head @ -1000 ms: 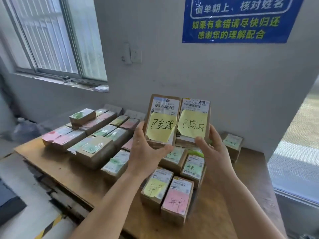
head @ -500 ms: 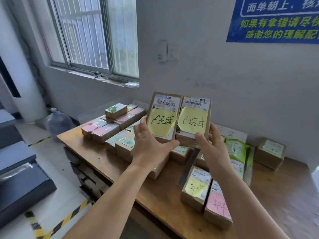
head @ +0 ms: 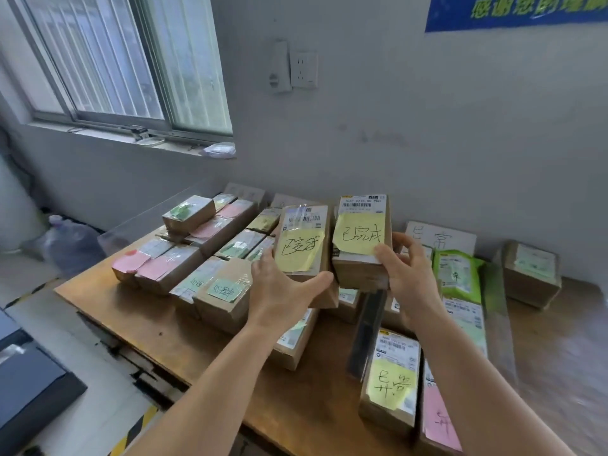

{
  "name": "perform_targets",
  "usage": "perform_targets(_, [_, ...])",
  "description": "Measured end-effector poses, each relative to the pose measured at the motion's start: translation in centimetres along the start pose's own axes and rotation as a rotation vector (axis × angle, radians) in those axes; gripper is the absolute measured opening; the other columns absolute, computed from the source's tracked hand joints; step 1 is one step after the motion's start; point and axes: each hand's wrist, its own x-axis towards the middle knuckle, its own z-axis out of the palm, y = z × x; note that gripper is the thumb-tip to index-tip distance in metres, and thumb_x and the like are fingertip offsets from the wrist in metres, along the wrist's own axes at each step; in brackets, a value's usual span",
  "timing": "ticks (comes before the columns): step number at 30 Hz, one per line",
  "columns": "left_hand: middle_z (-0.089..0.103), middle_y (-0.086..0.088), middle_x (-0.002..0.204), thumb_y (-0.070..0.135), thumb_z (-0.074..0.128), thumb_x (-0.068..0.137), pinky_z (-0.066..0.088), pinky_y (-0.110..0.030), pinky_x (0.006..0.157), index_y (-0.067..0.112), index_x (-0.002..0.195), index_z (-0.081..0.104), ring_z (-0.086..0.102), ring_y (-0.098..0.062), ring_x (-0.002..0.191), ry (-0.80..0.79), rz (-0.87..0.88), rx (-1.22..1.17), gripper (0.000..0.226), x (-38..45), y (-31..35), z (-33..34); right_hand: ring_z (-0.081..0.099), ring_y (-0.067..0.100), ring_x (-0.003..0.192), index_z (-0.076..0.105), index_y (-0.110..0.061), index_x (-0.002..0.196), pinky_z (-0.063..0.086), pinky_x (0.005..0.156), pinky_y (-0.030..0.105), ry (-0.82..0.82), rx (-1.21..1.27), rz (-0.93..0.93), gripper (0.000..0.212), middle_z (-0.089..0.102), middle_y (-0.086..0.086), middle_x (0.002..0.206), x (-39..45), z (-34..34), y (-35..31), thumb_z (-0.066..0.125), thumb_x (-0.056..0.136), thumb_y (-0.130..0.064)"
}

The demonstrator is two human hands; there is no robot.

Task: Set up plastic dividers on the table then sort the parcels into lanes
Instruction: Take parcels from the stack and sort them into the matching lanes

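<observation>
My left hand (head: 283, 292) grips a brown cardboard parcel (head: 304, 241) with a yellow handwritten note, held tilted above the table. My right hand (head: 408, 278) grips a second brown parcel (head: 362, 238), also with a yellow note, right beside the first. Below them, rows of labelled parcels (head: 194, 255) with pink and green notes lie on the wooden table (head: 141, 311). A clear plastic divider (head: 367, 330) stands between the rows under my right hand. Another clear divider (head: 493, 304) runs along a green bag (head: 455, 268).
A parcel with a yellow note (head: 391, 376) and one with a pink note (head: 439, 419) lie near the front right. A lone box (head: 533, 274) sits at the far right by the wall. A water bottle (head: 70, 238) stands on the floor left of the table.
The view has swung left and down. Both parcels, still held side by side, have come lower and nearer the table's parcels. My grips are unchanged.
</observation>
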Motion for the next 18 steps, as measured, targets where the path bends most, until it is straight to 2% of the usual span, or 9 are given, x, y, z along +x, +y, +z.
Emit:
perform_targets(3, [0.038, 0.006, 0.127, 0.072, 0.071, 0.050, 0.043, -0.024, 0.085, 0.024, 0.143, 0.025, 0.036, -0.008, 0.112, -0.055, -0.005, 0.018, 0.114, -0.3, -1.3, 1.6, 0.068, 0.021, 0.088, 0.046, -0.032, 0.122, 0.058, 0.076, 0.042, 0.112, 0.008, 0.038, 0.040, 0.066, 0.001, 0.101, 1.9, -0.2, 0.4, 0.065, 0.087, -0.036])
perform_targets(5, [0.034, 0.012, 0.116, 0.073, 0.070, 0.049, 0.036, -0.013, 0.072, 0.027, 0.138, 0.026, 0.034, -0.003, 0.103, -0.103, 0.007, 0.036, 0.109, -1.3, -2.3, 2.6, 0.068, 0.018, 0.087, 0.044, -0.031, 0.126, 0.056, 0.069, 0.033, 0.156, 0.003, 0.054, 0.044, 0.065, 0.001, 0.101, 2.7, -0.4, 0.7, 0.064, 0.087, -0.035])
perform_targets(7, [0.031, 0.014, 0.110, 0.071, 0.072, 0.053, 0.034, -0.011, 0.068, 0.028, 0.136, 0.026, 0.035, -0.003, 0.102, -0.151, 0.016, 0.057, 0.105, -2.0, -3.3, 3.4, 0.067, 0.014, 0.082, 0.044, -0.030, 0.127, 0.051, 0.059, 0.022, 0.184, -0.019, 0.065, 0.044, 0.065, -0.002, 0.097, 3.2, -0.6, 1.2, 0.064, 0.088, -0.035])
perform_targets(11, [0.032, 0.006, 0.125, 0.070, 0.073, 0.057, 0.048, -0.025, 0.086, 0.026, 0.141, 0.020, 0.037, -0.011, 0.114, -0.242, 0.006, 0.116, 0.109, -3.0, -4.8, 4.3, 0.065, 0.006, 0.072, 0.046, -0.033, 0.123, 0.046, 0.046, 0.014, 0.266, -0.095, 0.091, 0.041, 0.064, -0.008, 0.088, 3.3, -0.6, 1.9, 0.064, 0.087, -0.037])
perform_targets(14, [0.027, 0.003, 0.136, 0.071, 0.071, 0.057, 0.045, -0.035, 0.099, 0.024, 0.144, 0.014, 0.034, -0.017, 0.126, -0.329, 0.014, 0.193, 0.114, -3.8, -5.8, 4.6, 0.065, 0.008, 0.079, 0.045, -0.033, 0.122, 0.047, 0.051, 0.016, 0.307, -0.106, 0.109, 0.041, 0.064, -0.004, 0.098, 3.0, -0.6, 2.2, 0.063, 0.086, -0.039])
perform_targets(18, [0.020, -0.001, 0.145, 0.072, 0.069, 0.057, 0.039, -0.038, 0.105, 0.023, 0.144, 0.009, 0.027, -0.023, 0.134, -0.402, -0.007, 0.271, 0.117, -4.4, -7.2, 4.9, 0.065, 0.012, 0.085, 0.045, -0.033, 0.118, 0.053, 0.062, 0.025, 0.337, -0.114, 0.120, 0.038, 0.065, -0.002, 0.103, 2.8, -0.1, 2.3, 0.063, 0.085, -0.040])
